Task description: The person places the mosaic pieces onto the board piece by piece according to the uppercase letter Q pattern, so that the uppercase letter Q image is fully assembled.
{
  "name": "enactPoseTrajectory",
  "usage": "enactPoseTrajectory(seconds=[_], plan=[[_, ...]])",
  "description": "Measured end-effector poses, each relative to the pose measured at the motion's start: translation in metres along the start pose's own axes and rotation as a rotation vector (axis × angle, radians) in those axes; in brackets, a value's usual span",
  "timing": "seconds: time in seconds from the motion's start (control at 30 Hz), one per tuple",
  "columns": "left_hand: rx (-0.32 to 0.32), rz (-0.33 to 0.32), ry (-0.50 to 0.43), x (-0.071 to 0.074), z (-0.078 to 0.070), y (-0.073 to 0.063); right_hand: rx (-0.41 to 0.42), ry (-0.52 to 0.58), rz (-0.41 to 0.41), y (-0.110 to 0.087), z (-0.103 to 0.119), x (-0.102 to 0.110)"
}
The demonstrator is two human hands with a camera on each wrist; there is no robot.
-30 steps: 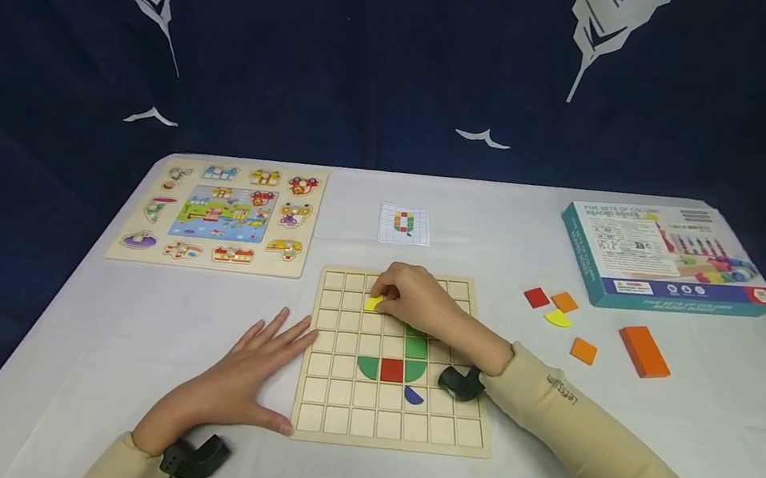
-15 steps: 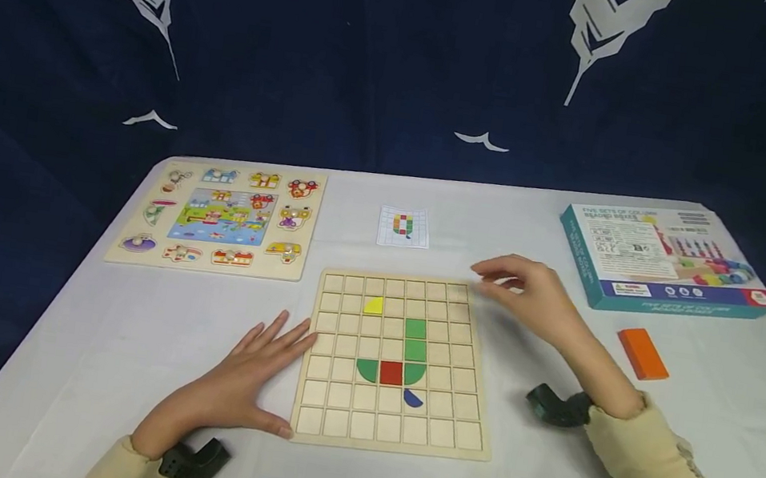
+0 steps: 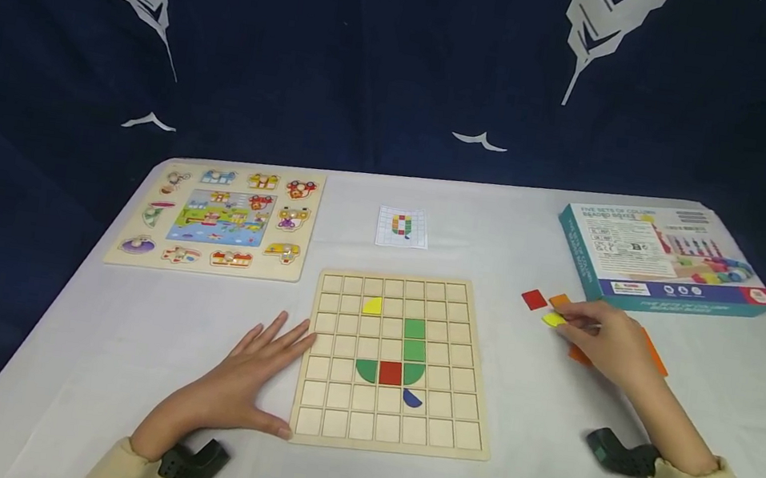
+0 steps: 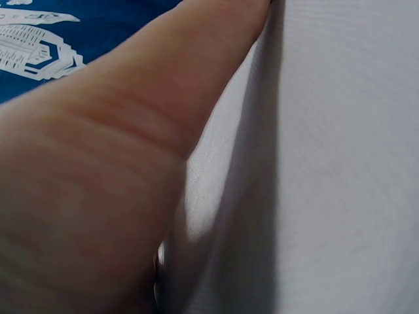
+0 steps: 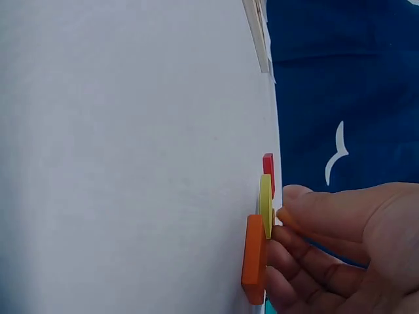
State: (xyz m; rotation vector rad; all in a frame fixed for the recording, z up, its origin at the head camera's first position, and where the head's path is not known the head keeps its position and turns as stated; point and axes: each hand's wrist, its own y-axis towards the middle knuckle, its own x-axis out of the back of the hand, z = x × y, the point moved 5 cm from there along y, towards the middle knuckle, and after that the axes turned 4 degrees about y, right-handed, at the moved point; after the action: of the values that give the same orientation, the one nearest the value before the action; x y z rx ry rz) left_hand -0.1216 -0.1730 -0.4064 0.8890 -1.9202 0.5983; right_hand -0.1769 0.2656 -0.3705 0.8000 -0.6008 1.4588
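Note:
My left hand (image 3: 248, 383) lies with fingers spread, its fingertips and thumb at the left edge of the wooden grid board (image 3: 326, 421). On the board sit a yellow quarter-circle tile (image 3: 372, 305), green square tiles (image 3: 413, 350), green quarter-circle tiles (image 3: 366, 370), a red square tile (image 3: 390, 372) and a blue rounded tile (image 3: 412, 398). To the right, my right hand (image 3: 612, 342) pinches an orange square tile (image 3: 559, 300) between thumb and fingers. Beside its fingertips lie a loose yellow quarter-circle tile (image 3: 551, 319), a red square tile (image 3: 534, 299) and another orange tile (image 3: 580, 355), partly hidden.
An orange block (image 5: 254, 258) lies by the right hand, mostly covered by it in the head view. Behind stands a teal box (image 3: 667, 256). A pattern card (image 3: 401, 240) lies beyond the board, and a picture peg puzzle (image 3: 209, 236) is at back left.
My right hand has let go of the yellow tile on the board and moved right to the loose tiles, where it pinches an orange one. The left hand stays in place.

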Motion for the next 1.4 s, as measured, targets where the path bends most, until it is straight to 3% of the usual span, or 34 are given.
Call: enactPoseTrajectory(seconds=[0.17, 0.57, 0.8, 0.93, 1.1, 1.4], plan=[[0.003, 0.0, 0.001, 0.0, 0.0, 0.0, -0.01, -0.041, 0.001, 0.005, -0.001, -0.007], [-0.003, 0.002, 0.005, 0.0, 0.0, 0.0, 0.069, -0.089, -0.112, 0.009, 0.006, -0.017], [-0.002, 0.011, 0.001, -0.002, 0.001, 0.001, 0.066, -0.022, -0.11, 0.007, 0.013, -0.016], [0.003, 0.008, 0.0, -0.002, 0.001, 0.0, 0.162, 0.065, -0.101, 0.01, 0.03, -0.019], [0.006, 0.004, 0.005, -0.001, 0.002, 0.001, 0.34, 0.153, -0.03, 0.022, 0.061, -0.035], [0.004, 0.007, 0.001, -0.002, 0.002, 0.0, 0.506, 0.201, 0.259, 0.046, 0.112, -0.078]])
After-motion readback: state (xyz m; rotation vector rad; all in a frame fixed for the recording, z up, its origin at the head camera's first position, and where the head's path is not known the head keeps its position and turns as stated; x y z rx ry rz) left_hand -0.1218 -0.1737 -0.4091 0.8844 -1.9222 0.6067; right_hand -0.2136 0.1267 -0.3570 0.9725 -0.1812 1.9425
